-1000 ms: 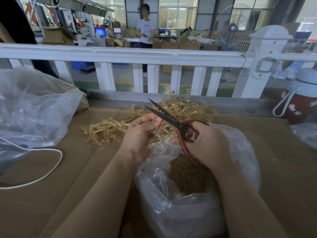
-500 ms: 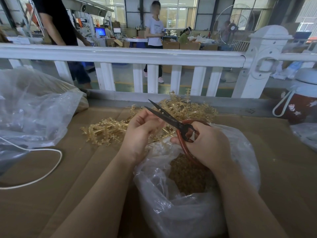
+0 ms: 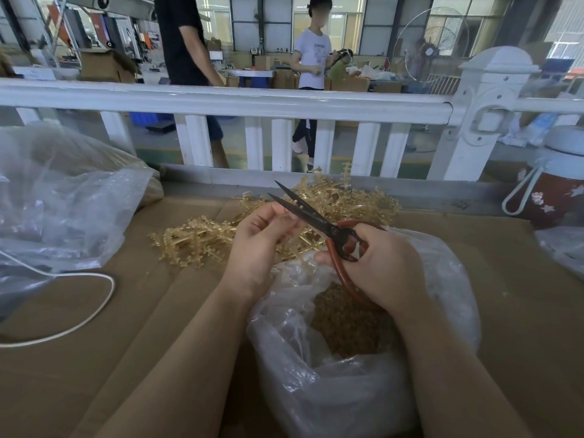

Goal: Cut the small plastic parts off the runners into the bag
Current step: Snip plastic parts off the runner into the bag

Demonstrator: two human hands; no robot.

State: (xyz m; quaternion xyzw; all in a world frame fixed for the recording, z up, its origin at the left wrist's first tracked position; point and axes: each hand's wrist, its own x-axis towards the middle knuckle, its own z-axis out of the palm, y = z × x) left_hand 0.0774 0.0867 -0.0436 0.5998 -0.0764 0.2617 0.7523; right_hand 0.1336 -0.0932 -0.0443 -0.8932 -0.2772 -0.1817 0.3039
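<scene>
The right hand (image 3: 379, 267) grips the red handles of the scissors (image 3: 319, 221), fingers curled through the loops, with the blades parted and pointing up and away. The left hand (image 3: 262, 238) pinches a small piece of runner between thumb and fingertips and holds it at the blades, just beside the lower one. The piece itself is too small to make out clearly. The open bag (image 3: 331, 390) lies below both hands, already part full of cut parts (image 3: 350, 324). The pile of uncut runners (image 3: 221, 238) lies on the cardboard (image 3: 94, 358) just beyond the bag.

Hazards from this position, as a judgement:

- Fingertip injury. The left fingertips sit very close to the open blades, so a closing stroke made before the fingers draw back could nick them.
- Lost parts. The cutting point appears to sit above the far rim of the bag, not its centre (the wide lens makes this hard to confirm). A part that springs off at the cut could land on the cardboard or back in the pile.
- Bag collapse. The thin film stands loosely, and pressure from the right wrist could fold the mouth shut.
</scene>
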